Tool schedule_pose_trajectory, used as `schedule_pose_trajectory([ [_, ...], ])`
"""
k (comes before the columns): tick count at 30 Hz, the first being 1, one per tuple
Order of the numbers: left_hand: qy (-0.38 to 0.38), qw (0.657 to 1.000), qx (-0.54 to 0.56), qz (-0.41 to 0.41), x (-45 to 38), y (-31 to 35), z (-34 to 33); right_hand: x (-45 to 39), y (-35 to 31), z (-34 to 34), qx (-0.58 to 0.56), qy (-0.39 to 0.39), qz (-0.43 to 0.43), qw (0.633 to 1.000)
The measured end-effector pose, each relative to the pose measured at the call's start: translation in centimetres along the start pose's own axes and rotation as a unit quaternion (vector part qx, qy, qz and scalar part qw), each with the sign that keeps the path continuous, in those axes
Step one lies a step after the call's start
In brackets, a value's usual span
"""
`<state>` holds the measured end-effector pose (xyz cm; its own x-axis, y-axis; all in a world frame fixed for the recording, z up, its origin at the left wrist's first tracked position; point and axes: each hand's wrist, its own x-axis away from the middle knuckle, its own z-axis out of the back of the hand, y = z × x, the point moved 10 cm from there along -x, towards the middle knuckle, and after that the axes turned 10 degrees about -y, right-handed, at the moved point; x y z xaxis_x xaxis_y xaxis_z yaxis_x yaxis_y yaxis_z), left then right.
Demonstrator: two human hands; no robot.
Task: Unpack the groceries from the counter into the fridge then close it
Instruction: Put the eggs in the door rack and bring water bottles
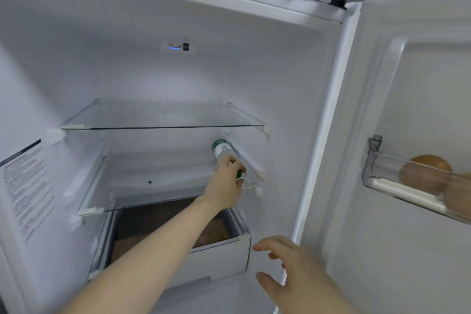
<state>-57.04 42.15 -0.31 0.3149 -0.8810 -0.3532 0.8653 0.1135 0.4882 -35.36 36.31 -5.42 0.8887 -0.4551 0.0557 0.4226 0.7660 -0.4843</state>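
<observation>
1. The bottle point(222, 151) is gripped at its green-capped end by the curled fingers of the left hand point(228, 182); its body is laid on the middle glass shelf point(163, 178), beyond the fingertips, beside the right wall rail.
2. The right hand point(293, 275) is held with fingers spread, empty, just beside the drawer point(219, 257) corner.
3. Above the fingers, the upper glass shelf point(163, 120) is seen; right of them, a door bin point(407, 186) with brown round items.

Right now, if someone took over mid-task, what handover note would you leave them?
Left hand: grips the green-capped bottle, lying on its side at the right of the lower glass shelf.
Right hand: open, holds nothing, near the drawer.
Done: round brown items sit in the door bin.
Left: release the bottle, fetch any remaining groceries (counter not in view), close the fridge door.
</observation>
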Motion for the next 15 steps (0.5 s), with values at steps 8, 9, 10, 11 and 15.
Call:
schedule_pose_trajectory([
  [8,-0.044,0.999,-0.020,0.016,1.5,0.8,-0.8,0.7,2.1,-1.5,-0.004,-0.047,-0.011,0.999],
  [9,-0.042,0.999,-0.021,0.020,2.1,1.0,-0.7,0.8,2.1,-1.5,-0.007,-0.048,-0.008,0.999],
  [10,-0.038,0.999,-0.021,0.023,2.8,1.1,-0.4,1.0,2.1,-1.6,-0.013,-0.048,-0.003,0.999],
  [11,-0.033,0.999,-0.021,0.026,3.6,1.4,-0.1,1.1,2.1,-1.6,-0.018,-0.049,0.005,0.999],
  [15,-0.005,0.999,-0.006,0.046,8.4,2.5,1.9,2.0,2.0,-2.7,-0.021,-0.075,0.039,0.996],
])
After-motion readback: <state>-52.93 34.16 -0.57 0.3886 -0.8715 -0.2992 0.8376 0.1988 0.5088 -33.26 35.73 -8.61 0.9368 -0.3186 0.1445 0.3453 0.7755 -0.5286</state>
